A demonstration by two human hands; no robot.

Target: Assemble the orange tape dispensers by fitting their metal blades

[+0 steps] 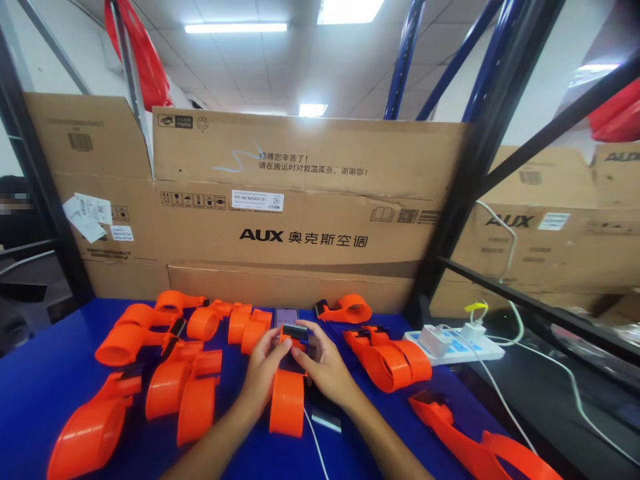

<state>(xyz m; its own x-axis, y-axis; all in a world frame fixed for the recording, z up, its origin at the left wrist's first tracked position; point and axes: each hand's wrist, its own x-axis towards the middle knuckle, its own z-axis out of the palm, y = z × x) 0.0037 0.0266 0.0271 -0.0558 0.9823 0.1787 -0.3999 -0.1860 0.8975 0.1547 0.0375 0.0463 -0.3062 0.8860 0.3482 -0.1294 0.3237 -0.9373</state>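
1. Left hand (266,363) and right hand (327,365) are gripping an orange piece (287,403) near its black end (295,332), over the tabletop (240,443).
2. It is apparently being worked on.
3. Other pieces (167,390) are lying on both sides, not showing which are done.

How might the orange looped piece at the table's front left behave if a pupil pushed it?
The orange looped piece could rock, since its band is rounded, though its jutting end would probably hinder rolling. Its smooth sheen suggests it may slide. Its hollow middle hints at lightness.
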